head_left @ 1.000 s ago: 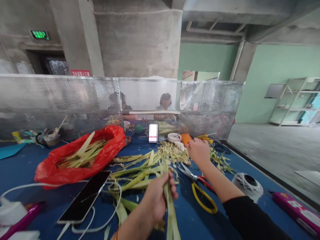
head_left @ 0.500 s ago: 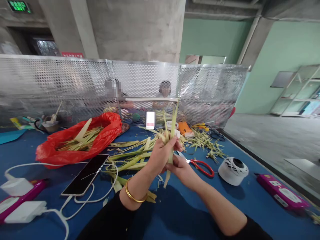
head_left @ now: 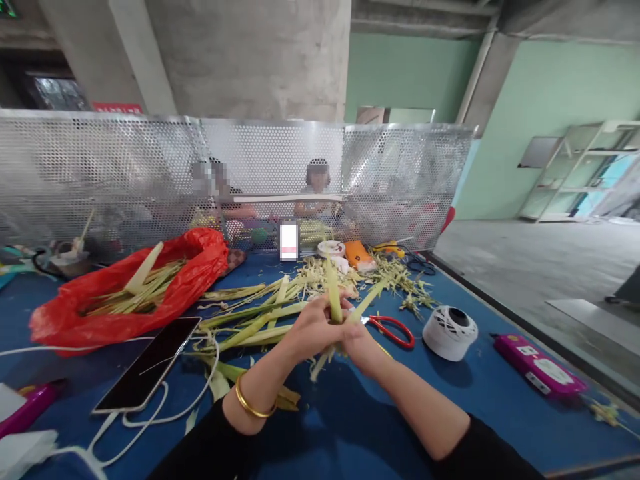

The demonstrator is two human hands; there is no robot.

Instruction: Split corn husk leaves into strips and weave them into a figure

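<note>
Head view: fingers (head_left: 330, 331) grip flat, pale-green strips (head_left: 333, 288).

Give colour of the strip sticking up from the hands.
Pale yellow-green; strip shows best in head view.

Left hand (head_left: 315, 328), right hand (head_left: 361, 343): bare. Black sleeves (head_left: 477, 448), ending well short of both, probably plain. Smooth gold-coloured bangle (head_left: 245, 403) round left wrist (head_left: 264, 385).

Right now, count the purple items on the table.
2. One purple item lies right of the white round thing; the other purple item sits at the left edge, left of the phone, cut off by the frame. Others may be hidden.
</note>
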